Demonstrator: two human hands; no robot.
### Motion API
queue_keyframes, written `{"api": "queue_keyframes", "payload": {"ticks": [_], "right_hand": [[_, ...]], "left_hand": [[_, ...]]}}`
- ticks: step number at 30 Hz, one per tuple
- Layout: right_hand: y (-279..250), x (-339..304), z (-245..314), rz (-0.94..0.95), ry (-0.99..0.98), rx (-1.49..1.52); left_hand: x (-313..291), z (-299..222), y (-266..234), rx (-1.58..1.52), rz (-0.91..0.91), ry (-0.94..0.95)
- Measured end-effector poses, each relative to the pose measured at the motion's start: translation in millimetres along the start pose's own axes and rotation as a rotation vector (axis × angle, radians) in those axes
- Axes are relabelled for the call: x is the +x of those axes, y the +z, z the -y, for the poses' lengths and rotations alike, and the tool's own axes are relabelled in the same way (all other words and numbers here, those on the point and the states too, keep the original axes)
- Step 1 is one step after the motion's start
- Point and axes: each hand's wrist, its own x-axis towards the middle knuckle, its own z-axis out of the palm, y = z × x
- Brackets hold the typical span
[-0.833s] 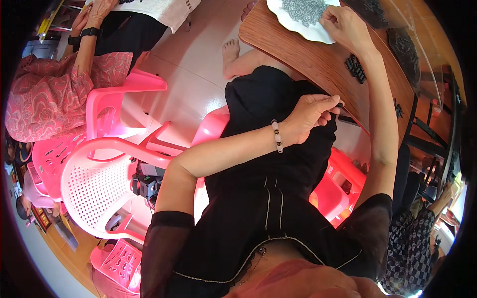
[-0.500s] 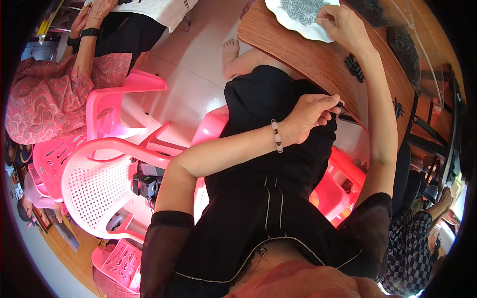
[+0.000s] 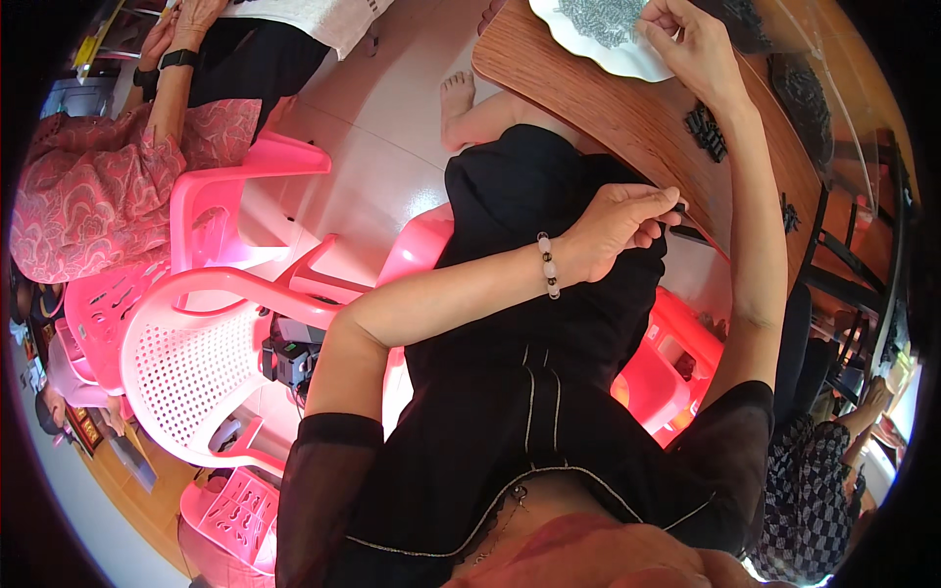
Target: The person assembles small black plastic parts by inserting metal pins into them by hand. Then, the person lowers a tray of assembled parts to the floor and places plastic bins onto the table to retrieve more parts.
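Note:
My left hand [image 3: 620,225] hovers over my lap at the edge of the wooden table [image 3: 627,113], fingers pinched on a small dark piece [image 3: 678,208]. A bead bracelet [image 3: 547,265] circles that wrist. My right hand [image 3: 689,41] reaches far across the table to a white scalloped plate [image 3: 588,44] piled with several small grey metal parts [image 3: 603,18], fingertips closed at the plate's rim; what they hold is hidden. Small black parts [image 3: 708,132] lie on the table between my hands.
Empty pink plastic chairs [image 3: 211,323] stand to my left, with pink baskets [image 3: 235,505] on the floor. A person in a pink patterned top [image 3: 108,186] sits at the far left. Another person's checked clothing [image 3: 809,490] shows at lower right. A red stool [image 3: 676,363] sits under the table.
My right hand has shifted slightly along the plate's rim. My left hand stays in place with the small dark piece.

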Motion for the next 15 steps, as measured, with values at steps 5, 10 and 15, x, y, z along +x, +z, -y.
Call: {"api": "queue_keyframes", "payload": {"ticks": [5,10,15], "right_hand": [[3,-5,-8,-0.072,0.141,0.274],[-13,-34,-27,-0.121,0.131,0.400],[-26,-84,-16,-0.080,0.219,0.636]], "left_hand": [[2,-2,1,-0.046,0.049,0.021],[10,-7,5,-0.144,0.146,0.092],[23,-11,11,-0.235,0.116,0.218]]}}
